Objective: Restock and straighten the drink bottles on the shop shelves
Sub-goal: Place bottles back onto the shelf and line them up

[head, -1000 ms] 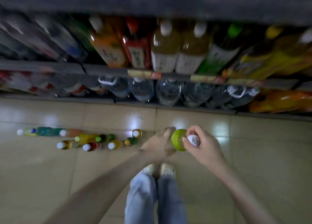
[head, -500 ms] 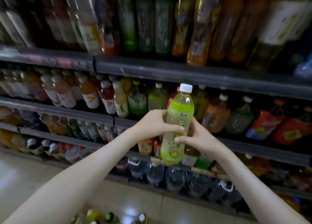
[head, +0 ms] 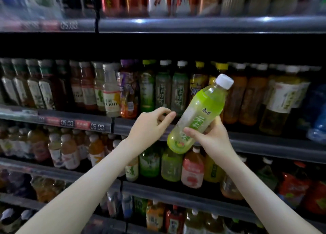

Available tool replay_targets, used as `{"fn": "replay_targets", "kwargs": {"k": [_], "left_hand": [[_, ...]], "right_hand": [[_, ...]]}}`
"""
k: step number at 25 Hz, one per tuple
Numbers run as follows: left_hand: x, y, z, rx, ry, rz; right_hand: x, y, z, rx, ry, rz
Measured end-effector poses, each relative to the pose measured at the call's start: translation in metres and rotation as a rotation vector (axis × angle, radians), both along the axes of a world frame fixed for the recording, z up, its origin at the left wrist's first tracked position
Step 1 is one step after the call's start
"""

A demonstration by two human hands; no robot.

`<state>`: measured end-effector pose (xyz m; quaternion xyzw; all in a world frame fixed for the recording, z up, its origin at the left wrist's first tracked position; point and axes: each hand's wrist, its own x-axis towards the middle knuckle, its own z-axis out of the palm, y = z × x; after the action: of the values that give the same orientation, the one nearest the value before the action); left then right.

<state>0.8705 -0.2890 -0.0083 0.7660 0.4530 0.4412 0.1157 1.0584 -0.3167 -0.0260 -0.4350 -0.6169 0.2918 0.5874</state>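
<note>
There are two hands, the left hand (head: 150,126) and the right hand (head: 210,136), one green bottle (head: 199,113) with one white cap (head: 225,81), three lit price tags (head: 67,123), at least four shelf edges (head: 194,24), and shelved bottles (head: 111,90) too many and too blurred to count.

Glossy clear plastic bottle (head: 197,115)
</note>
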Motion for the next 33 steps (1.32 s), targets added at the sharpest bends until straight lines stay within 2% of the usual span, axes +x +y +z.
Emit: {"fn": "replay_targets", "kwargs": {"k": [4, 7, 9, 12, 16, 18, 24, 28, 33], "left_hand": [[-0.037, 0.063, -0.014, 0.216, 0.010, 0.348], [-0.072, 0.099, -0.019, 0.187, 0.069, 0.564], [-0.081, 0.110, -0.020, 0.179, 0.106, 0.594], [-0.066, 0.108, -0.022, 0.293, 0.035, 0.429], [-0.017, 0.079, -0.022, 0.343, -0.064, -0.044], [0.005, 0.069, -0.024, 0.364, -0.087, -0.185], [0.091, 0.062, -0.027, 0.436, -0.143, -0.280], [0.171, 0.044, -0.030, 0.433, -0.141, -0.358], [0.275, 0.021, -0.032, 0.392, -0.104, -0.352]], "right_hand": [[-0.022, 0.036, 0.013, 0.130, 0.018, -0.098], [-0.047, 0.063, 0.017, 0.104, -0.033, -0.095], [-0.062, 0.078, 0.024, 0.101, -0.058, -0.103], [-0.077, 0.092, 0.030, 0.104, -0.046, -0.123], [-0.062, 0.085, 0.024, 0.149, 0.011, -0.187], [-0.042, 0.072, 0.022, 0.189, 0.057, -0.217], [0.041, 0.029, 0.017, 0.281, 0.049, -0.415], [0.112, 0.001, 0.011, 0.262, 0.013, -0.536], [0.215, -0.038, 0.002, 0.221, 0.047, -0.610]]}}
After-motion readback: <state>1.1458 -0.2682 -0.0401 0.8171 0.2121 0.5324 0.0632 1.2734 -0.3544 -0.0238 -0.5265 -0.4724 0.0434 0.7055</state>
